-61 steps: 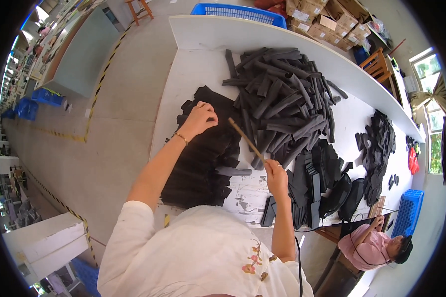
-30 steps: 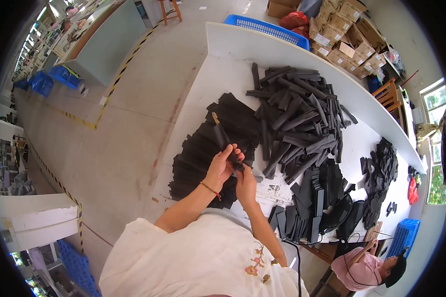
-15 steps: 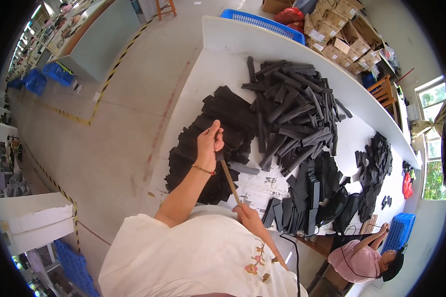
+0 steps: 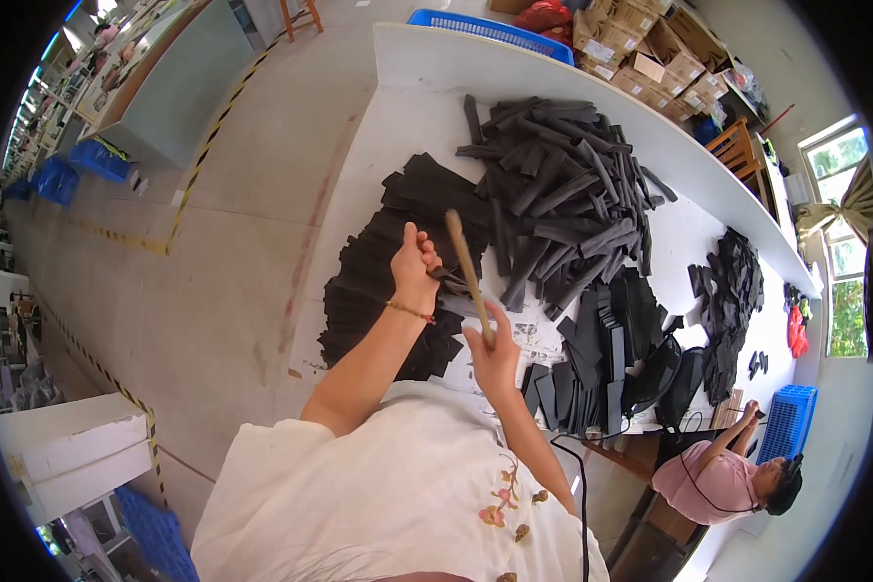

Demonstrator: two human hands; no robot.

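My right hand (image 4: pixel 495 361) is closed around the lower end of a thin wooden stick (image 4: pixel 469 267), which slants up and away, its far tip bare. My left hand (image 4: pixel 416 268) is curled with its thumb on top, gripping a small black strip-like piece (image 4: pixel 446 277) that sticks out toward the stick. Much of this piece is hidden by the fingers. Under and beyond my left hand spreads a layered pile of flat black pieces (image 4: pixel 364 291) on the white table (image 4: pixel 359 184). To its right lies a heap of black rolled, tube-like pieces (image 4: pixel 563 184).
Stacked black strips (image 4: pixel 601 364) and black shaped parts (image 4: pixel 684 383) lie to the right, with another black pile (image 4: pixel 727 310) farther along. A raised white board (image 4: pixel 650 136) edges the far side. A person in pink (image 4: pixel 713 477) works at the right. A black cable (image 4: pixel 584 514) hangs beside my right arm.
My right hand has risen toward my left hand. The stick's far end, formerly at the black piece in my left hand, now stands free and higher. My head view has shifted slightly.
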